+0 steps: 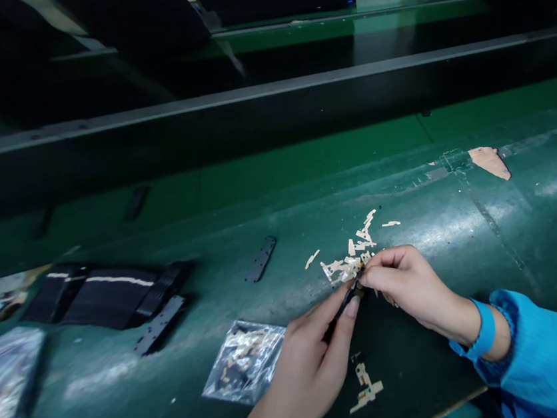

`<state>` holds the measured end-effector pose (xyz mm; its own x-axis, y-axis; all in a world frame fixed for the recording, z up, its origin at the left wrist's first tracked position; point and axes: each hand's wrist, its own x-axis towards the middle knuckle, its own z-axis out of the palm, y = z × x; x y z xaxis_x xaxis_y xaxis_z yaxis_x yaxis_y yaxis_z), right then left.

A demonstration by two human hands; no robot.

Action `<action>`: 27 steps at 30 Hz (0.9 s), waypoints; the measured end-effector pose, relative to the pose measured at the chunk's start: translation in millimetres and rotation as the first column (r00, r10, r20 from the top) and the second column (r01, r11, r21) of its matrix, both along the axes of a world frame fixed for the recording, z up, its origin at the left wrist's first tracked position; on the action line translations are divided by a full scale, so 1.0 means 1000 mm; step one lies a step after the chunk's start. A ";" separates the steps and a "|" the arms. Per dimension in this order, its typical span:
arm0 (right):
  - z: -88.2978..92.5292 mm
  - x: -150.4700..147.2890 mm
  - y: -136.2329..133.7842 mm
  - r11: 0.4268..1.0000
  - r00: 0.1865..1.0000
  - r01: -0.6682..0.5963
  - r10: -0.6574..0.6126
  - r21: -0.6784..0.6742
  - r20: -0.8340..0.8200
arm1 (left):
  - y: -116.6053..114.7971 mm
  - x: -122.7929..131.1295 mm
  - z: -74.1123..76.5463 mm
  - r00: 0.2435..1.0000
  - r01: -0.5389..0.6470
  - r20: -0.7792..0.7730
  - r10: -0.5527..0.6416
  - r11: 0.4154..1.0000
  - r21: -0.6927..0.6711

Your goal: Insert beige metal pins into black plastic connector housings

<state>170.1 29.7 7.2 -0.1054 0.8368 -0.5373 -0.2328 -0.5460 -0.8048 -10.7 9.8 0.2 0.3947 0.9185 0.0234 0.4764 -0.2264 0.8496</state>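
Observation:
My left hand (310,359) and my right hand (408,285) meet over a green work surface (436,231). Together they pinch a thin dark strip (345,302), held between thumb and forefinger of each hand. My right fingertips rest at the edge of a small pile of pale backing scraps (352,257). My right wrist wears a blue band and a blue sleeve. What exactly the right fingers grip at the strip's end is too small to see.
A clear bag of small parts (245,360) lies left of my left hand. Black strips (261,259) and a black flat assembly (108,299) lie further left. Another pale piece (366,387) lies near the front edge. A dark conveyor rail (266,96) runs behind.

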 end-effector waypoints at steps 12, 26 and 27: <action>-0.002 0.012 0.004 0.978 0.999 -0.017 0.008 0.210 0.040 | 0.003 -0.005 0.007 0.913 -0.094 0.279 0.297 0.820 -0.565; -0.004 0.014 0.000 0.957 0.991 -0.093 0.062 0.274 0.120 | 0.002 -0.007 0.001 0.865 -0.011 0.363 0.347 0.736 -0.677; -0.004 0.016 0.000 0.954 0.988 -0.107 0.070 0.281 0.136 | 0.004 -0.008 0.001 0.842 0.017 0.390 0.373 0.704 -0.710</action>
<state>185.7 30.2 3.1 -0.1341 0.9478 -0.2895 -0.0830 -0.3018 -0.9497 -18.3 13.5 1.3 0.3357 0.8076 -0.4848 -0.0605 0.5321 0.8445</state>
